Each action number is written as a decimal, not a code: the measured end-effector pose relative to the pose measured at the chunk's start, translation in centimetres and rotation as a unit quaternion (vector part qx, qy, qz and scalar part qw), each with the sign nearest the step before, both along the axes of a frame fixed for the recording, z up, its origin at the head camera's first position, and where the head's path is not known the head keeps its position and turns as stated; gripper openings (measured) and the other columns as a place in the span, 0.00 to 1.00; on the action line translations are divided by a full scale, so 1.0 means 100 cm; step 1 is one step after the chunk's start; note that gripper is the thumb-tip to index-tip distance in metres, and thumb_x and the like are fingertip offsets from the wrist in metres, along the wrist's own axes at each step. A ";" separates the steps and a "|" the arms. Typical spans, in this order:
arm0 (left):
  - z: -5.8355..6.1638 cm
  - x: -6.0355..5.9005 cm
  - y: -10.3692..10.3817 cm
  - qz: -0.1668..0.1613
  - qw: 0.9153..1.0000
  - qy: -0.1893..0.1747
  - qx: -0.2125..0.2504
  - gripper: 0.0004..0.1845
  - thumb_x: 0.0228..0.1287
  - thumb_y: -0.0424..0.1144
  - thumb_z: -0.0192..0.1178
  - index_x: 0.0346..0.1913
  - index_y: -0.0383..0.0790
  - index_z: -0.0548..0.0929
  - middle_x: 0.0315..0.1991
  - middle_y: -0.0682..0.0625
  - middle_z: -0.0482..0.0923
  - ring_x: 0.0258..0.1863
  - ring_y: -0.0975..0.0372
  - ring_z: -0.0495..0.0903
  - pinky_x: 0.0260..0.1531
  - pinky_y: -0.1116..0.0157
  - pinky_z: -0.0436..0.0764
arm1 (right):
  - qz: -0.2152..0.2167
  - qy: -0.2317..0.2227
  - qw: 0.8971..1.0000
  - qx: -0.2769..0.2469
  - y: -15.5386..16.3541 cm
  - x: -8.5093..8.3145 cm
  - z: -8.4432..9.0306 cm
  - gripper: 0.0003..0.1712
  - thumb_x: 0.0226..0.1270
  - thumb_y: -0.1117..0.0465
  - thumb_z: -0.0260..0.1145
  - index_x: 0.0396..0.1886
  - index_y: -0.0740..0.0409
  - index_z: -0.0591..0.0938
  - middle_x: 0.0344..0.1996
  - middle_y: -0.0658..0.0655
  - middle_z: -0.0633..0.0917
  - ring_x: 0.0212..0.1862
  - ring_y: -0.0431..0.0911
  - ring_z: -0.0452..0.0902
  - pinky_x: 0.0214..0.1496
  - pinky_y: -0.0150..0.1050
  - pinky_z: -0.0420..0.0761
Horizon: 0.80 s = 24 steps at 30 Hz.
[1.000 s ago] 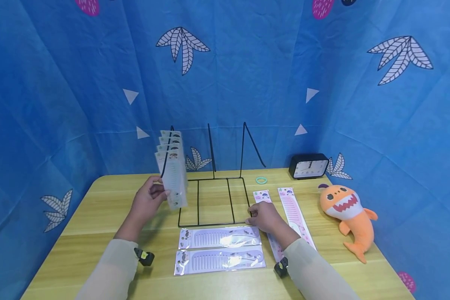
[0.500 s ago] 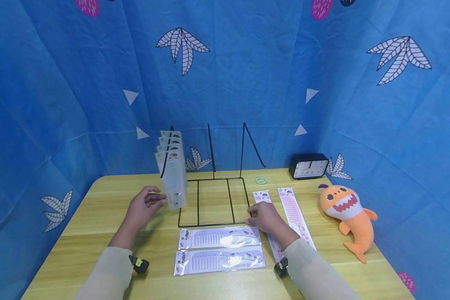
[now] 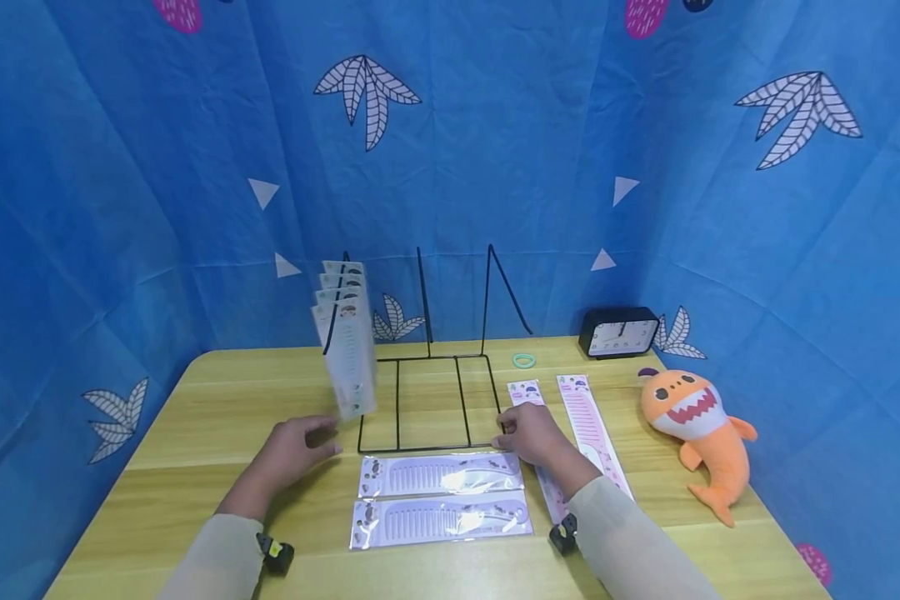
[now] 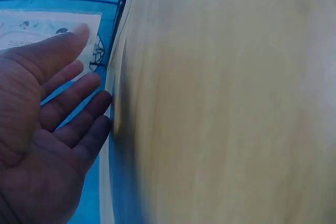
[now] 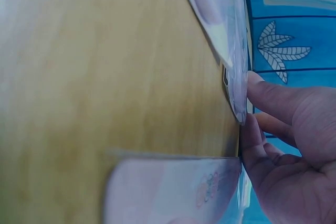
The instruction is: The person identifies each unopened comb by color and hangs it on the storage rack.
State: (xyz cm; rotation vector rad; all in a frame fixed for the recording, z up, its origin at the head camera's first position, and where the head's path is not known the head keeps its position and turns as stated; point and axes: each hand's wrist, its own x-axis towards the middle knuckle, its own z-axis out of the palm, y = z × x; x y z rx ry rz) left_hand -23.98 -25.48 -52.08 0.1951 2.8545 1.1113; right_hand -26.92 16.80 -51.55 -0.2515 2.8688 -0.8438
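Note:
A black wire rack (image 3: 427, 400) stands mid-table, with several packaged combs (image 3: 347, 342) upright in its left slot. My left hand (image 3: 307, 442) is low over the table, just left of the rack's front left corner; its fingers (image 4: 79, 85) are straight and hold nothing. My right hand (image 3: 521, 437) rests at the rack's front right corner, its fingertips (image 5: 257, 95) against the end of a purple comb pack (image 5: 220, 14). Two purple comb packs (image 3: 438, 475) (image 3: 438, 518) lie flat in front of the rack. One pink comb pack (image 3: 527, 392) runs under my right hand, with another (image 3: 591, 429) to its right.
A black clock (image 3: 618, 331) and a green ring (image 3: 523, 360) sit at the back right. An orange shark plush (image 3: 693, 425) lies near the right edge. Blue printed cloth closes in the wooden table (image 3: 217, 400) on three sides.
My left hand has let go of the upright comb packs and dropped toward me, down to the table. The right hand and the packs have stayed put.

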 end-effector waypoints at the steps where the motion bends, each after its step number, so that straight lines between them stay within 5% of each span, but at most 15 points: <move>1: -0.001 0.001 0.001 -0.001 1.000 -0.001 -0.005 0.23 0.73 0.42 0.73 0.67 0.37 0.87 0.69 0.36 0.83 0.71 0.38 0.79 0.72 0.38 0.80 | 0.000 0.000 1.000 0.000 0.000 0.000 0.000 0.23 0.67 0.60 0.82 0.60 0.59 0.91 0.38 0.52 0.86 0.43 0.46 0.75 0.47 0.43 0.78; 5: -0.004 0.003 0.005 -0.003 1.000 -0.008 -0.016 0.22 0.71 0.42 0.75 0.65 0.41 0.89 0.69 0.37 0.83 0.73 0.38 0.77 0.74 0.37 0.77 | 0.000 0.001 1.000 0.001 0.000 0.001 -0.001 0.24 0.66 0.59 0.83 0.61 0.59 0.91 0.41 0.51 0.88 0.43 0.44 0.76 0.50 0.43 0.82; 9: -0.007 0.005 0.011 -0.012 1.000 -0.020 -0.004 0.25 0.70 0.41 0.76 0.68 0.47 0.87 0.74 0.40 0.79 0.78 0.38 0.73 0.78 0.36 0.72 | 0.010 0.006 1.000 0.000 0.000 0.000 -0.001 0.09 0.67 0.59 0.82 0.37 0.59 0.90 0.26 0.48 0.77 0.33 0.43 0.69 0.36 0.37 0.70; 12: -0.008 0.004 0.016 -0.015 1.000 -0.022 0.001 0.25 0.69 0.40 0.76 0.68 0.48 0.87 0.75 0.40 0.78 0.78 0.39 0.72 0.79 0.37 0.71 | 0.017 0.010 1.000 -0.002 0.001 -0.001 -0.001 0.17 0.68 0.59 0.81 0.27 0.57 0.81 0.21 0.49 0.69 0.28 0.43 0.64 0.32 0.36 0.62; 17: -0.009 0.003 0.023 -0.015 1.000 -0.020 -0.003 0.28 0.69 0.41 0.77 0.70 0.48 0.86 0.77 0.40 0.76 0.79 0.39 0.71 0.79 0.37 0.71 | 0.013 0.015 1.000 -0.005 0.001 0.000 -0.002 0.10 0.67 0.59 0.82 0.36 0.59 0.89 0.24 0.48 0.74 0.32 0.42 0.68 0.36 0.36 0.67; 21: -0.012 0.001 0.027 -0.012 1.000 -0.026 -0.004 0.30 0.69 0.43 0.77 0.73 0.50 0.84 0.79 0.39 0.74 0.81 0.38 0.69 0.79 0.36 0.70 | 0.018 0.007 1.000 -0.006 0.001 -0.001 -0.002 0.17 0.68 0.59 0.81 0.27 0.58 0.81 0.21 0.49 0.70 0.29 0.43 0.65 0.34 0.36 0.64; 24: -0.012 -0.001 0.028 -0.008 1.000 -0.026 -0.008 0.32 0.68 0.45 0.78 0.74 0.51 0.83 0.80 0.39 0.72 0.81 0.38 0.68 0.79 0.35 0.69 | 0.011 0.008 1.000 -0.005 0.001 -0.002 -0.002 0.11 0.67 0.59 0.82 0.34 0.60 0.88 0.24 0.48 0.74 0.32 0.43 0.68 0.36 0.37 0.67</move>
